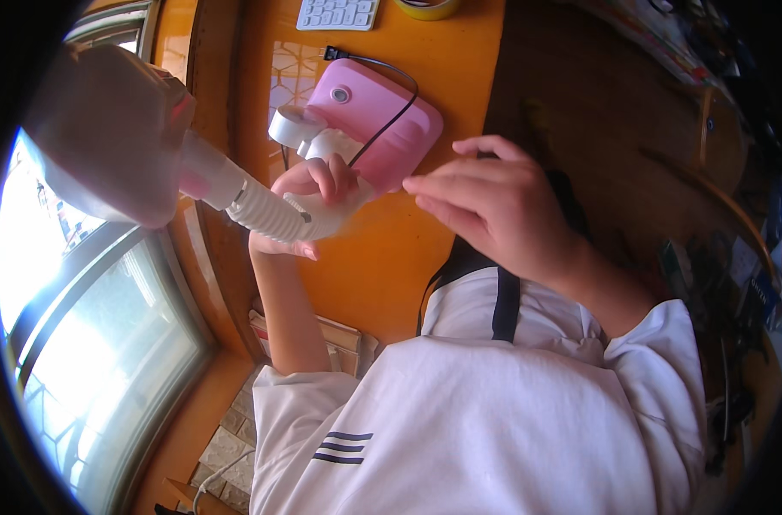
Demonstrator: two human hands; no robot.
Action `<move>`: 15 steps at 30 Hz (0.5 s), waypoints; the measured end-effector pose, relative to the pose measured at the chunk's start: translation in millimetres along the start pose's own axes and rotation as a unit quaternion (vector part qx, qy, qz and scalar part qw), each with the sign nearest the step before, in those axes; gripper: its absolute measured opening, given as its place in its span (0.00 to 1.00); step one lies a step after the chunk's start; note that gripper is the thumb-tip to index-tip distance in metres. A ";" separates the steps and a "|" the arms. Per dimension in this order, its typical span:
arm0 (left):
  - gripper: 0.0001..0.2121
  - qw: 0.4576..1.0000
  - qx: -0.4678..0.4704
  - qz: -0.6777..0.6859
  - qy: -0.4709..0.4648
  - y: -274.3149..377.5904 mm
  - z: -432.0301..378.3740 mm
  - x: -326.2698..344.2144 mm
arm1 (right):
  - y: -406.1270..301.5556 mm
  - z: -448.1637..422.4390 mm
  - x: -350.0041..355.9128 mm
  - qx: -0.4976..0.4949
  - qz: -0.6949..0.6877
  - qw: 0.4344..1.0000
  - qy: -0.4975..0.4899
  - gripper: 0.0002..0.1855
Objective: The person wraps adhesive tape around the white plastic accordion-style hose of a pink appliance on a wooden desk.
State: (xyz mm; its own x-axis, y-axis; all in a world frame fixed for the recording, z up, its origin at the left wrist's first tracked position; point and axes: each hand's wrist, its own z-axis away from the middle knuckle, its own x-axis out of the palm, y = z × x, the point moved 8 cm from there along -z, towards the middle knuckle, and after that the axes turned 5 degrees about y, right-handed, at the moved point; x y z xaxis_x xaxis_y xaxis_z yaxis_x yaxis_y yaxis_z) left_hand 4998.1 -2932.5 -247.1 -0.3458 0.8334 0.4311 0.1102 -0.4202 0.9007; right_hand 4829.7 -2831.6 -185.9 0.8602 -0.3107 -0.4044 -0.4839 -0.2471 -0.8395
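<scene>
A lamp-like device has a pink base (423,122), a white ribbed flexible neck (268,209) and a large blurred head (107,129) raised at the upper left. My left hand (320,180) is wrapped around the neck, with the thumb below and fingers above. To its right, my right hand (494,199) hovers near the base's lower edge, fingers apart and nothing visible in them. A black cord (400,112) lies across the base, its two-prong plug (331,53) at the far side. Beside the base is a white cylindrical piece (294,127).
On the orange table (365,277) a white keyboard (338,14) and a yellow tape roll (429,8) lie at the far end. A bright window (107,335) stands at the left. Dark clutter (706,270), partly unclear, fills the right side.
</scene>
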 end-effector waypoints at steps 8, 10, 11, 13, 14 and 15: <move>0.23 0.992 0.032 0.106 0.057 -11.0 11.7 -2.1 | 27.0 -41.7 31.0 -0.013 -0.043 0.999 -0.030 0.05; 0.21 0.986 0.004 0.115 0.119 -16.1 17.8 -7.4 | 28.1 -50.6 40.6 -0.005 -0.039 0.997 -0.060 0.05; 0.19 0.975 -0.024 0.124 0.181 -21.6 21.8 -14.6 | 28.6 -54.7 44.8 -0.006 -0.038 0.997 -0.061 0.05; 0.18 0.962 -0.049 0.105 0.245 -26.0 22.4 -21.0 | 28.1 -61.6 53.3 -0.020 -0.036 0.998 -0.055 0.05; 0.17 0.944 -0.076 0.086 0.309 -29.9 25.5 -28.3 | 27.5 -63.0 56.3 -0.021 -0.035 0.998 -0.056 0.05; 0.17 0.944 -0.073 0.087 0.310 -27.4 22.4 -27.2 | 27.6 -65.0 59.5 -0.021 -0.038 0.997 -0.060 0.06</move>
State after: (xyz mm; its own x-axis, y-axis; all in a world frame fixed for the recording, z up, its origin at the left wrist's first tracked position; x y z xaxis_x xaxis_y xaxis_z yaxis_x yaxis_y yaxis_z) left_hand 5025.4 -2935.6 -282.2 -0.8182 0.3964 0.4165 0.1011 -0.6139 0.7829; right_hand 4857.0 -2916.5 -209.5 0.9069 -0.1783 -0.3818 -0.4198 -0.3044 -0.8551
